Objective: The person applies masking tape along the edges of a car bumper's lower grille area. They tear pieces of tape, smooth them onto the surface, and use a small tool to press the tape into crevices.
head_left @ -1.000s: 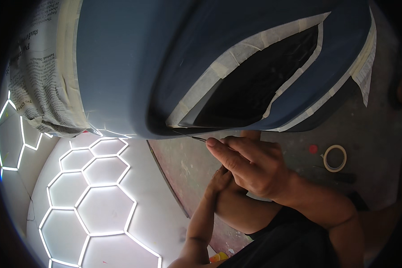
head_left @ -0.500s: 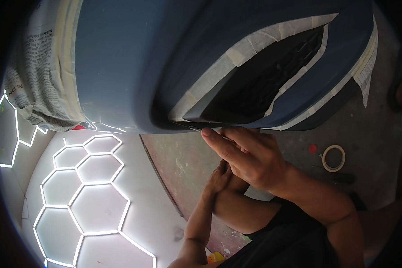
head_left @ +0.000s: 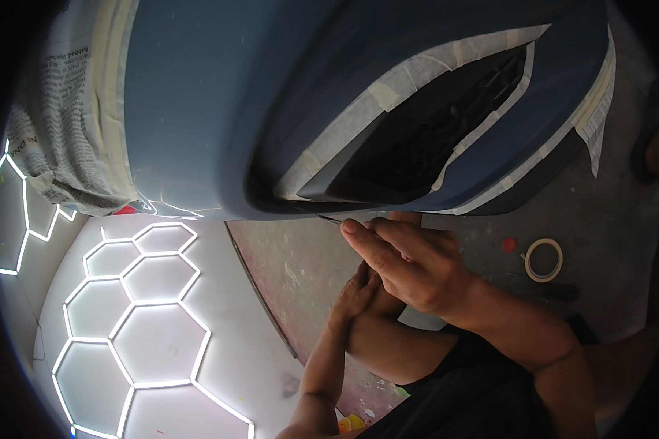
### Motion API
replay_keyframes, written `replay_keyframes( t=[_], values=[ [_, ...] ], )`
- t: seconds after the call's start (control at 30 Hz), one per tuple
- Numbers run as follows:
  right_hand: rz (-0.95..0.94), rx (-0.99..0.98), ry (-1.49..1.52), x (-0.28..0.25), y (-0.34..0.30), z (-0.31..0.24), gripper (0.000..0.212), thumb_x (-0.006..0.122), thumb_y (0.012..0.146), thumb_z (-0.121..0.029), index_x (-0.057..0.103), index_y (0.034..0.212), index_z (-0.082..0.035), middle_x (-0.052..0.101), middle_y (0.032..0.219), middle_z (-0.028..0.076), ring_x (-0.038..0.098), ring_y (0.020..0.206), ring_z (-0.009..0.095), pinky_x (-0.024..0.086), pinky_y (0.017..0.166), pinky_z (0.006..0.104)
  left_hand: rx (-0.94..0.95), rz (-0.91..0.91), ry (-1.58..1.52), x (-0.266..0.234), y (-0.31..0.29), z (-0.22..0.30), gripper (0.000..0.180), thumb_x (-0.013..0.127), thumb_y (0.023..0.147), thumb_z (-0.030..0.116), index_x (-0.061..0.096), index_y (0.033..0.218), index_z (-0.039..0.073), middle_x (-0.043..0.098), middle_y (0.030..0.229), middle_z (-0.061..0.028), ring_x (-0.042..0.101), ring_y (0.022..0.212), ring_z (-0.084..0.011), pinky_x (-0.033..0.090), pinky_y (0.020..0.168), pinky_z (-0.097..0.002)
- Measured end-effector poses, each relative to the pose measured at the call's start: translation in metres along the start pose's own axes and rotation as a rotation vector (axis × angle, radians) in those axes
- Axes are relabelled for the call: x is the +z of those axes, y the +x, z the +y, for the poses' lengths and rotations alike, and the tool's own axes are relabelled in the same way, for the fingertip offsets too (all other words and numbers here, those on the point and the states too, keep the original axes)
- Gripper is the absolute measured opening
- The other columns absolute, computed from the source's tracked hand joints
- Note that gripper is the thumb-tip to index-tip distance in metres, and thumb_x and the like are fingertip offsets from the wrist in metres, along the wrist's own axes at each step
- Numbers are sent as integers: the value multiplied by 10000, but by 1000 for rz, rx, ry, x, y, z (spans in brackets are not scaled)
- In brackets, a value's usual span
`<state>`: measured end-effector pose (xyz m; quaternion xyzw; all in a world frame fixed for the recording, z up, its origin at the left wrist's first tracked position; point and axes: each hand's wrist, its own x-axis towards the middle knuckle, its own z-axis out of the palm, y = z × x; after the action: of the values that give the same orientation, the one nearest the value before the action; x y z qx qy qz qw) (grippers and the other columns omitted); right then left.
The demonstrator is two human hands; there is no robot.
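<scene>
My right hand (head_left: 417,263) is closed in a pinch just below the blue-grey car bumper (head_left: 183,102). Out of its fingertips sticks a thin, pointed metal tool (head_left: 331,219), aimed left; its exact kind is too small to tell. The tip is close to the bumper's lower rim, by the corner of a black mesh grille (head_left: 447,128). Pale masking tape (head_left: 384,91) runs round that grille opening. My left hand (head_left: 359,293) lies on my bent knee, fingers stretched out and partly hidden, holding nothing.
Newspaper (head_left: 62,124) is taped along the bumper's left side. On the grey floor at right lie a roll of masking tape (head_left: 543,260), a small red round thing (head_left: 509,245) and a dark object (head_left: 560,292). Hexagonal lights (head_left: 161,342) glow at lower left.
My right hand has moved slightly down and right, drawing the thin tool's tip a little away from the grille corner. More of the tool shows now. My left hand stays on the knee.
</scene>
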<state>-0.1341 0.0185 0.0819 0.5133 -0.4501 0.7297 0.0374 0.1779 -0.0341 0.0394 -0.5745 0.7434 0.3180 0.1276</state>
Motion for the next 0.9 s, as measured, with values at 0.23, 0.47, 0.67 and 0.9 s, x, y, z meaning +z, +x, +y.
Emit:
replay_keyframes(
  t=[0.23, 0.47, 0.67, 0.9],
  values=[
    [-109, 56, -41, -1, 3, -2, 597, 734, 801, 106, 691, 1384, -14, 653, 867, 31, 676, 769, 170, 615, 598, 274, 73, -23, 72, 4, 6, -35, 791, 514, 1067, 519, 303, 1662, 42, 490, 1577, -321, 459, 1487, -456, 392, 1205, -481],
    [-26, 39, 17, -5, -6, -9, 565, 695, 896, 2, 626, 1457, 2, 667, 1011, 86, 709, 735, 152, 622, 705, 284, -4, -29, 23, -2, 0, 0, 786, 510, 1057, 499, 298, 1667, 50, 483, 1590, -306, 455, 1490, -454, 394, 1207, -480],
    [-132, 64, -2, 0, 4, -10, 560, 688, 919, -12, 611, 1474, -1, 640, 1008, 86, 715, 763, 153, 630, 721, 277, -28, -28, 20, -5, 1, 20, 761, 502, 1047, 452, 292, 1670, 69, 488, 1589, -296, 458, 1481, -463, 407, 1191, -488],
    [-108, 116, -14, 0, 1, -16, 633, 698, 876, 50, 592, 1497, -8, 621, 1004, 78, 712, 807, 154, 632, 724, 282, 37, -38, 34, -6, -6, 11, 760, 508, 1052, 448, 282, 1667, 63, 492, 1585, -296, 467, 1469, -468, 420, 1173, -497]
  ],
)
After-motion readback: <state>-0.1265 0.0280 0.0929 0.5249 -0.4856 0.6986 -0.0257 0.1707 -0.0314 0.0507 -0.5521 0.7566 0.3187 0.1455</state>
